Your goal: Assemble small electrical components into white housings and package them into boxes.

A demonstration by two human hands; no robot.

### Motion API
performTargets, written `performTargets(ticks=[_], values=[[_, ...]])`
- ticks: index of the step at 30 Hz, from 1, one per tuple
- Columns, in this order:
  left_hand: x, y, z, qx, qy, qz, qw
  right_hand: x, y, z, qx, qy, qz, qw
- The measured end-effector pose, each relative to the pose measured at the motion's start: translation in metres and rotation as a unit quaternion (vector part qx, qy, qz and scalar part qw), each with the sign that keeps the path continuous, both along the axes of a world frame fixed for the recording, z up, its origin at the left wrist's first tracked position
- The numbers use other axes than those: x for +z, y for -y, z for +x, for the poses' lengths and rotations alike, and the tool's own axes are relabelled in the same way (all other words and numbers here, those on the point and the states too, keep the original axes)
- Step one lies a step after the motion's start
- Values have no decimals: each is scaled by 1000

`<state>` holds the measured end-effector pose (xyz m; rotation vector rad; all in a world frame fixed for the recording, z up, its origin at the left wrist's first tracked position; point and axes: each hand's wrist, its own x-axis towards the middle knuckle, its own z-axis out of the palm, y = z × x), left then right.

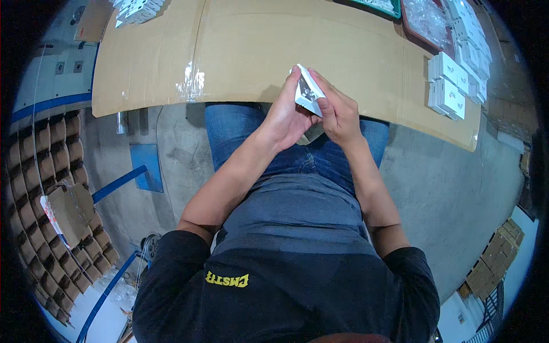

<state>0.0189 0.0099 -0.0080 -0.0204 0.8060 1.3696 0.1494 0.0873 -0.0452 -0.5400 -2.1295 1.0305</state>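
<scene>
A small white box [309,98] with a dark picture on its face is held between my two hands, tilted, just over the near edge of the table. My left hand [284,119] is closed along its left side, thumb near the top. Around the right side wraps my right hand [341,114], its thumb pressed on the lower corner of the box. Both palms are partly hidden, so I cannot tell whether anything else lies in them.
Brown cardboard [251,51] covers the table. Stacked white boxes [449,86] stand at its right end, beside a reddish-brown tray [426,23] of clear plastic bags and a green tray [377,7]. More white items [137,10] lie far left. A divided cardboard crate [46,148] is on the left.
</scene>
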Motion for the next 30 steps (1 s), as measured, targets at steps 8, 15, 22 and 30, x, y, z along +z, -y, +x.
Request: performTargets(ticks=[8,15,22,30], values=[[-8,0,-2,-19,7,10,1000,-8,2,3,12,2,-87,996],[-24,-5,6,49,-253,41,965,-4,-7,4,59,-44,-185,980],[-13,1,0,25,-137,48,989,1,-2,-3,35,-67,-255,964],[0,4,5,-54,-119,-41,991,8,0,-3,27,-12,-49,998]])
